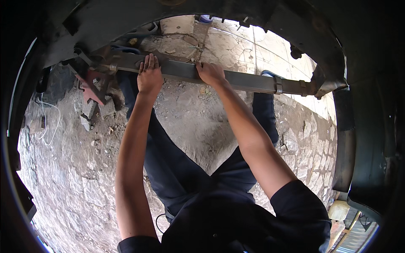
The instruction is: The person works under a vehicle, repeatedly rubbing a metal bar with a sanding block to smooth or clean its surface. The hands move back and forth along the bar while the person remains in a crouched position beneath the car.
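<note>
Ideally, I'd press evenly through both forearms point(134, 164): the left hand point(149, 76) lies fingers straight across the bar point(179, 70), its grip unclear; the right hand point(211, 73) curls around it. Counted: two forearms, two hands, one bar at upper centre, one red stand point(89, 90), upper left.

One head-worn fisheye view from above, steeply downward, forearms point(137, 130) near, left hand point(149, 76) and right hand point(210, 74) farther off.
</note>
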